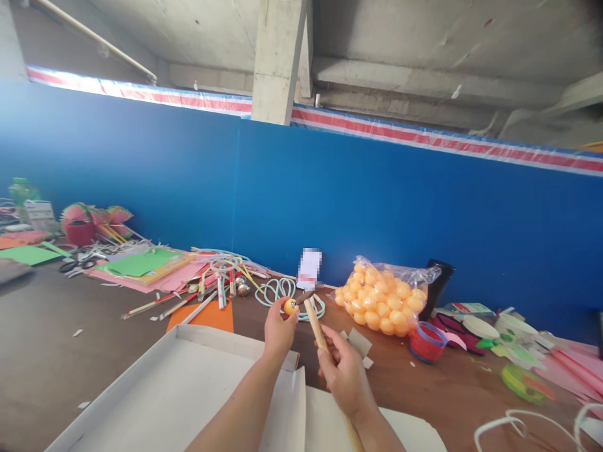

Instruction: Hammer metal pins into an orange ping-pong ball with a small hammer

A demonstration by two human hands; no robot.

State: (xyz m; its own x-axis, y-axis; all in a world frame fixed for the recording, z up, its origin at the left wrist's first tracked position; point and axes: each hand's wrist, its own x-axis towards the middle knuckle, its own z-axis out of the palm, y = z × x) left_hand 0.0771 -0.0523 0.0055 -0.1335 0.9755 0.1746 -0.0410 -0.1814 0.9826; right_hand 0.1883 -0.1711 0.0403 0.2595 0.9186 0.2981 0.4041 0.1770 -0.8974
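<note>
My left hand (pixel 279 328) is closed around a small orange ball (pixel 291 307), held up above a white cardboard box (pixel 155 392). My right hand (pixel 346 373) grips the wooden handle of a tool (pixel 315 323) whose dark metal tip touches the ball. Behind them a clear plastic bag of several orange balls (pixel 381 300) lies on the brown table (pixel 56 351).
Coiled pale blue cord (pixel 277 290), pink and green paper (pixel 141 263), sticks and scissors clutter the back left. A red roll of tape (pixel 426 342), a black cup (pixel 438 285) and paper scraps lie right. A blue wall (pixel 377 207) backs the table.
</note>
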